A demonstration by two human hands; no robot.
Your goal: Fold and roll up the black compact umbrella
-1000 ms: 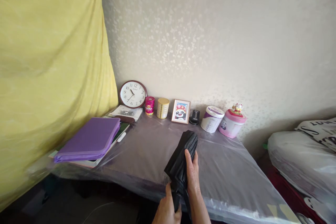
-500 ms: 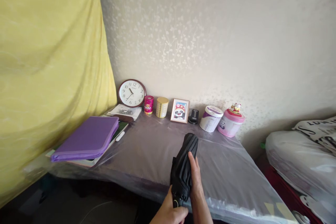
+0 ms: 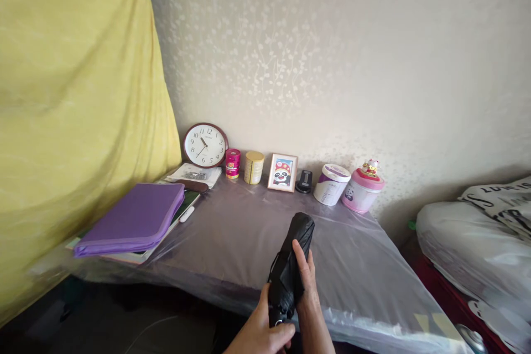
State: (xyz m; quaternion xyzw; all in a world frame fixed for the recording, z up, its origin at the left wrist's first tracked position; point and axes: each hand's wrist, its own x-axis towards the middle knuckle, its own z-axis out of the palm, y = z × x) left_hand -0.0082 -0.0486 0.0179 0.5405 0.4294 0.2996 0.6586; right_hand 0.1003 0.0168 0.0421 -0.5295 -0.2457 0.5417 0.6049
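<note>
A folded black umbrella (image 3: 292, 260) points away from me over the near edge of a table (image 3: 232, 243) covered in clear plastic. My right hand (image 3: 309, 287) lies along its right side, fingers wrapped around the canopy. My left hand (image 3: 261, 334) grips the handle end at the bottom of the view.
Along the wall stand a round clock (image 3: 205, 145), a red can (image 3: 233, 163), a gold can (image 3: 254, 167), a framed picture (image 3: 282, 172), a white tub (image 3: 331, 184) and a pink tub (image 3: 362, 192). A purple folder (image 3: 135, 220) lies left. A yellow curtain (image 3: 70, 110) hangs left; bedding (image 3: 473, 249) sits right.
The umbrella's loose lower folds have been gathered tighter against the shaft. My left hand has closed around the handle end. The view has shifted slightly.
</note>
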